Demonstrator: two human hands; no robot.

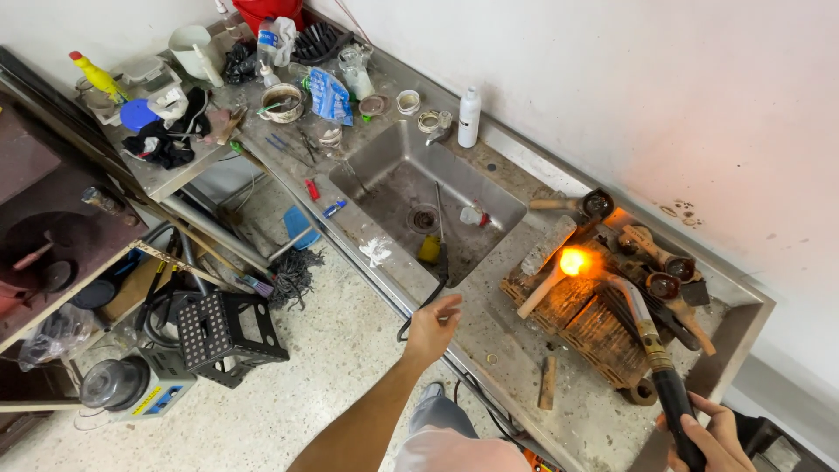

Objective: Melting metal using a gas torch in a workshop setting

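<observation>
Honestly, with my right hand (712, 437) in a closed grip on the torch (651, 350), its flame on the glowing crucible (572, 260) atop the bench (516, 328) bricks, my left hand (433, 328), open and empty nearby, risks burning if the torch wanders.

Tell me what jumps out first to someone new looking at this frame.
The bright orange flame on the steel bench, at the tip of the torch gripped by the right hand, playing on a ladle-like crucible over scorched bricks. The left hand hovers open and empty near the bench edge, beside a grimy sink backed by clutter.
</observation>
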